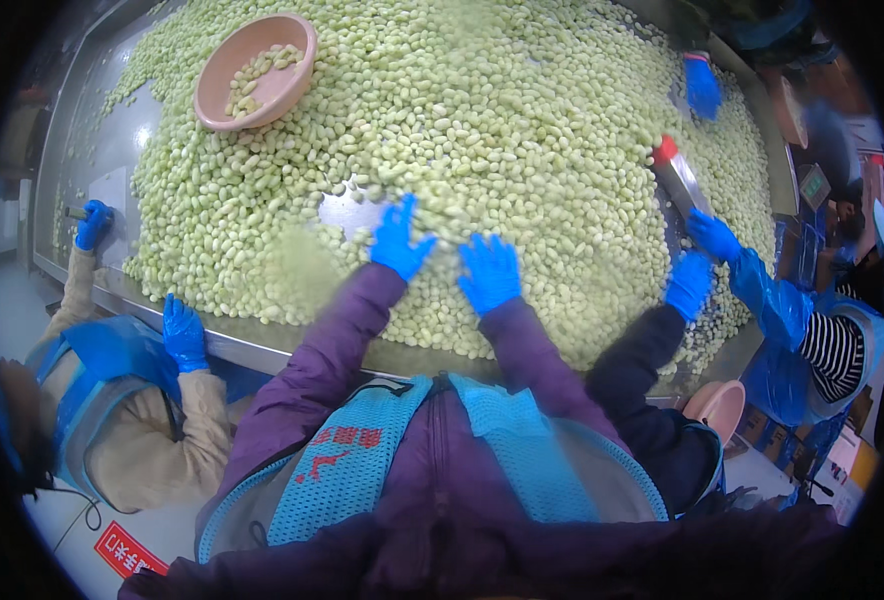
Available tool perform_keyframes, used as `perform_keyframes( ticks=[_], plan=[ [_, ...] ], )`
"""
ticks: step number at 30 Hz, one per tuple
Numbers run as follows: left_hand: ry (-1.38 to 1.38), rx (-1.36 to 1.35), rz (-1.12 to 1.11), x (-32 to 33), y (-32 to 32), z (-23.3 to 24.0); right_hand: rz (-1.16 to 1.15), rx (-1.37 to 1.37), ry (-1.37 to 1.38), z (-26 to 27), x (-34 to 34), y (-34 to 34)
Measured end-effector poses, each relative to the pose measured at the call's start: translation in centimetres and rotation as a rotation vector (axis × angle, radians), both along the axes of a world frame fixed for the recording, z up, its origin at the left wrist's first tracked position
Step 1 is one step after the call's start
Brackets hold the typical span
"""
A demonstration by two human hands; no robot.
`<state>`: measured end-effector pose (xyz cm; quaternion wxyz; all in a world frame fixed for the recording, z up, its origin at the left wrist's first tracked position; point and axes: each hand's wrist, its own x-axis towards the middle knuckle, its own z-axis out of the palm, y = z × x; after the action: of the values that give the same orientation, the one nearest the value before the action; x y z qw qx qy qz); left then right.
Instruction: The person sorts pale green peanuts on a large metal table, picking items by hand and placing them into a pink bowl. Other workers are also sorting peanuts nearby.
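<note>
A wide spread of pale green oval pieces [442, 124], like grapes, covers a steel table [125, 124] before me. In a blue glove, my left hand [399, 244] rests on the pieces with thumb and forefinger apart. Just beyond it, to the left, a patch of bare metal [349, 210] shows through. My right hand [491, 271], gloved alike, lies palm down on the pieces with its fingers somewhat spread. Nothing is visibly held in either hand, though the palms are hidden.
A pink bowl [292, 94] with some pieces inside sits at the far left. One co-worker's gloved hand [712, 234] grips a red-tipped metal tool [683, 178]. Other gloved hands [184, 334] are at both sides. The raised table rim [250, 343] runs along the near side.
</note>
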<state>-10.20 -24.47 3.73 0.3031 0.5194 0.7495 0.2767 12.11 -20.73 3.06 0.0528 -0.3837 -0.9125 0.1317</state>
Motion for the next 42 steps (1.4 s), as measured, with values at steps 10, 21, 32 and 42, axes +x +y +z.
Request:
perform_keyframes(
  ticks=[10,21,32,42],
  plan=[
    [0.704,-0.579,0.260,-9.5,-7.2,10.0,-0.172,0.148,0.059,0.7,0.0,1.6],
    [0.175,-0.569,0.003,-3.3,-7.5,5.4,0.215,-0.179,0.138,2.2,-7.5,7.7],
    [0.313,-0.065,0.160,-5.7,1.1,4.4,-0.133,-0.148,-0.215,0.3,-9.0,22.1],
    [0.389,-0.373,0.468,-14.2,13.6,-0.5,-0.329,-0.346,0.120,-2.7,-7.2,19.9]
  ],
)
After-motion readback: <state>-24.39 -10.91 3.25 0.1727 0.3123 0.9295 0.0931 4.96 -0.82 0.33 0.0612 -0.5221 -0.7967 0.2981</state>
